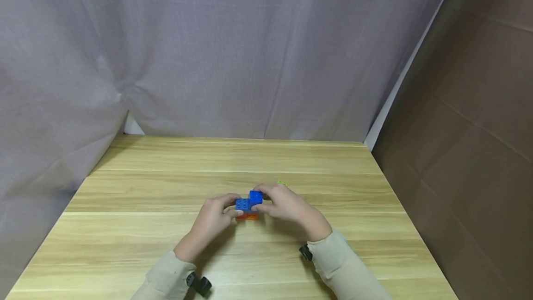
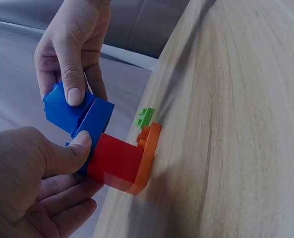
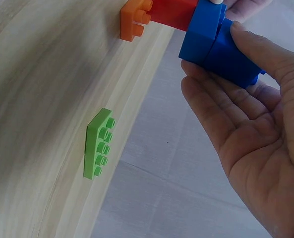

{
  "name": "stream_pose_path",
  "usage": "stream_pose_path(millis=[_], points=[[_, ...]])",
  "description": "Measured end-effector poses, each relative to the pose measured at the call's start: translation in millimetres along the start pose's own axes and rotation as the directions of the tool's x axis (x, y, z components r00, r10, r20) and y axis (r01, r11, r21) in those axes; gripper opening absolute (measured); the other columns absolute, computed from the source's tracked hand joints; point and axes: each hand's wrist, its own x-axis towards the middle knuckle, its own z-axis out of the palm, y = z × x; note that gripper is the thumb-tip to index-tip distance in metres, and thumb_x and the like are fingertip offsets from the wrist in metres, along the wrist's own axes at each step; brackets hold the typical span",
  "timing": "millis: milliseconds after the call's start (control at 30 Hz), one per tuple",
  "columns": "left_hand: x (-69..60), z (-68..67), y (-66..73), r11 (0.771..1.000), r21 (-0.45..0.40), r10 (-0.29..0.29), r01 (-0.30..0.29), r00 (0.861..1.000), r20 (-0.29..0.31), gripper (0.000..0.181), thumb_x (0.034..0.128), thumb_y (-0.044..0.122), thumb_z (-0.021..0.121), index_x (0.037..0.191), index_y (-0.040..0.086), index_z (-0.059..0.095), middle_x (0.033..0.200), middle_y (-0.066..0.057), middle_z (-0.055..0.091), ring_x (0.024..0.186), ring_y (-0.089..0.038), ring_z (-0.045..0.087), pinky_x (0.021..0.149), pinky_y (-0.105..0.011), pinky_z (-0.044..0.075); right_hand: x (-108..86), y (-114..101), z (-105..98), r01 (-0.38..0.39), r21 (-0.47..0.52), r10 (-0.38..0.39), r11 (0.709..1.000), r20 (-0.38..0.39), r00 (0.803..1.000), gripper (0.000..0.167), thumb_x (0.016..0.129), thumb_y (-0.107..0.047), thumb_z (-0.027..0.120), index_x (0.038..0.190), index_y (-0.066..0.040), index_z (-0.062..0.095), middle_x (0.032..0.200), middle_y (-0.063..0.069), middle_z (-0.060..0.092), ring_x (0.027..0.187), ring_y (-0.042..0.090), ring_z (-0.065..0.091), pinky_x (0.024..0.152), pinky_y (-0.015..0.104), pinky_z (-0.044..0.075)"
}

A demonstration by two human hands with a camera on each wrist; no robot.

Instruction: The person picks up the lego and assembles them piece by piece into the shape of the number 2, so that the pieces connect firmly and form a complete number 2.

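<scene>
A stack of toy building bricks stands on the wooden table. At its base is a flat orange brick (image 2: 147, 161), with a red brick (image 2: 116, 159) on it and a wide blue brick (image 2: 99, 116) across the red one. My left hand (image 1: 211, 218) pinches that wide blue brick, thumb on the near side. Above its right part, my right hand (image 1: 287, 203) grips a second, darker blue brick (image 1: 256, 196) between thumb and fingers. In the left wrist view this upper brick sits slightly tilted, a thin gap showing between the two blue bricks.
A flat green brick (image 3: 98, 144) with studs up lies on the table (image 1: 145, 235) behind my right hand. Grey cloth (image 1: 216, 50) hangs behind the table, and a brown cloth (image 1: 466, 119) hangs along its right side.
</scene>
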Motion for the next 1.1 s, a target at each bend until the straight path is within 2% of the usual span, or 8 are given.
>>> stream_pose_path(millis=[533,1100], points=[[0.9,-0.8,1.2,1.000,-0.012,0.004,-0.004,1.000,-0.014,0.029,0.0855,0.018,0.082,0.113,0.015,0.074,0.110,-0.003,0.075,0.103,-0.020,0.071,0.092,-0.039,0.057,3.4,-0.2,-0.6,0.031,0.000,-0.031,1.000,0.015,0.999,0.033,0.095,-0.024,0.073,0.122,-0.006,0.065,0.109,0.001,0.073,0.104,0.013,0.068,0.091,0.036,0.058],[0.2,0.2,1.4,1.000,-0.007,-0.009,0.009,1.000,-0.016,0.029,0.0860,0.019,0.082,0.114,0.014,0.074,0.110,-0.004,0.075,0.104,-0.020,0.071,0.092,-0.041,0.057,3.3,0.5,-0.2,0.026,0.018,-0.027,0.999,0.023,0.999,0.034,0.095,-0.024,0.072,0.123,-0.005,0.064,0.110,0.003,0.073,0.105,0.017,0.068,0.092,0.040,0.058]])
